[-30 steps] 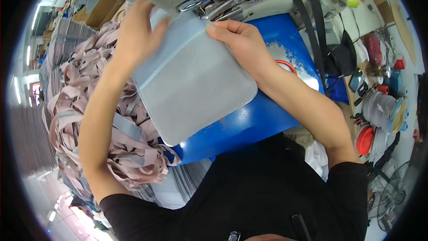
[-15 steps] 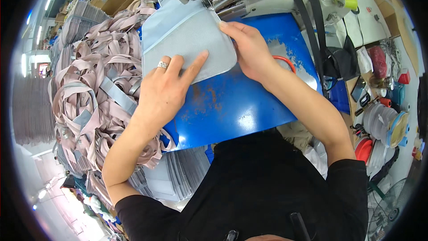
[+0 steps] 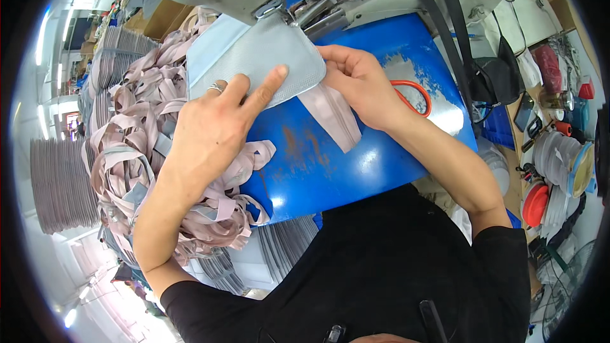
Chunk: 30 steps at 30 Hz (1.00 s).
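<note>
A light blue-grey mesh fabric panel with a rounded corner lies under the head of a sewing machine. My left hand, a ring on one finger, rests on the panel with its index finger stretched out; it grips nothing. At the panel's right edge, my right hand pinches a pinkish fabric strip. One end of this strip sticks out below the panel toward me, and its other end is hidden. Exactly where the fingertips meet the panel edge is hard to see.
The blue table has worn patches. Red-orange scissor handles lie beside my right wrist. Tangled pinkish straps heap up on the left, with stacked grey panels beyond. Black straps hang at the right, near spools.
The panel has shifted slightly left and turned under the machine head. A pinkish strip now shows beneath its edge at my right hand, whose fingers have closed more. The whole view has shifted slightly.
</note>
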{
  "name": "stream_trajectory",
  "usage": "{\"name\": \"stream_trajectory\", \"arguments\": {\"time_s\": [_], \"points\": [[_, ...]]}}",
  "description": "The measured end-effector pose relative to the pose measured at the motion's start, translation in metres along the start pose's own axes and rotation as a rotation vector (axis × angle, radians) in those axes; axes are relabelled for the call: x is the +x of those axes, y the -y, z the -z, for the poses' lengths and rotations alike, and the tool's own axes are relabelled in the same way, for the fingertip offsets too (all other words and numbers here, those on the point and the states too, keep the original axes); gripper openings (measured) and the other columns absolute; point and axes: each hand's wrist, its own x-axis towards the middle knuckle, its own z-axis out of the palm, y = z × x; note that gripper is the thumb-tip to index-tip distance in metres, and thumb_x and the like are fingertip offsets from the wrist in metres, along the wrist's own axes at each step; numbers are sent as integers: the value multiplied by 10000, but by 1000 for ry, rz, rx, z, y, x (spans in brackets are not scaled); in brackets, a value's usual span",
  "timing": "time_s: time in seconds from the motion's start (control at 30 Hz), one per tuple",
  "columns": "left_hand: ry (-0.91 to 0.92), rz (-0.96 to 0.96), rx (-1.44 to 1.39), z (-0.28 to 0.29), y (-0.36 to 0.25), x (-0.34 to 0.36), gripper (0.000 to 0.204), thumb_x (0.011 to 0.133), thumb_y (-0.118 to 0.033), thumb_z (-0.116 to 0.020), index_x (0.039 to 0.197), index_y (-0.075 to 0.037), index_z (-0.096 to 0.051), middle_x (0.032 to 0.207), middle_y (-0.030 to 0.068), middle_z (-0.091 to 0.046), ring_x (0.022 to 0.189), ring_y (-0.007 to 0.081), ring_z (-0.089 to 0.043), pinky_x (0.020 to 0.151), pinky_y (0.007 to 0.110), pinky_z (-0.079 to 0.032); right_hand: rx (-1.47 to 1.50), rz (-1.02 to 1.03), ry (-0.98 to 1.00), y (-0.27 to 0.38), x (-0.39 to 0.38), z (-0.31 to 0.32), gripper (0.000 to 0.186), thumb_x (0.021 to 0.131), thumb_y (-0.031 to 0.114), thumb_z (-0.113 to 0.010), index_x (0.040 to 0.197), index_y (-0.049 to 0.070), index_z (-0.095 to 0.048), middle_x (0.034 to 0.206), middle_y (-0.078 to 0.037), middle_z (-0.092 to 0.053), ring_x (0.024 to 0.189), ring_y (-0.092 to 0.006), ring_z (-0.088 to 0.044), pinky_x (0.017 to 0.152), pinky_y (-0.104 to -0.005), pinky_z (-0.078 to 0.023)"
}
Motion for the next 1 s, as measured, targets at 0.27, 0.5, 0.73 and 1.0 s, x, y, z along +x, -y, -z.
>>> {"name": "stream_trajectory", "arguments": {"time_s": [0.27, 0.5, 0.73, 1.0], "points": [[-33, 15, -221, -5, 41, 15, 750, 770, 57, -647, 1461, -232, -618, 874, 112, -529, 699, 292, -637, 628, 435, -529, 118, 18, -9, -4, 18, -3, 351, 1002, 110, -595, 1307, -45, -670, 902, -38, -714, 760, -54, -621, 656, -253, -508], [-137, 100, -630, -27, 62, 19, 537, 863, 49, -670, 1372, -121, -698, 762, 99, -469, 698, 232, -479, 665, 336, -419, 101, 42, -5, -12, 11, 2, 353, 987, 132, -626, 1290, -42, -677, 882, -43, -710, 716, -71, -623, 624, -260, -495], [-147, 67, -504, -19, 54, 19, 548, 886, 19, -673, 1412, -134, -667, 792, 103, -480, 713, 254, -483, 691, 358, -430, 38, 67, -26, -7, 19, -4, 363, 989, 152, -651, 1302, -30, -671, 895, -45, -719, 759, -82, -642, 657, -264, -503], [-150, 88, -415, -21, 64, 11, 519, 880, -27, -696, 1379, -166, -685, 872, 121, -534, 766, 305, -556, 737, 410, -470, 29, -15, 6, -9, 7, 1, 354, 1007, 144, -643, 1328, -7, -655, 962, -53, -735, 794, -86, -665, 696, -258, -522]]}}
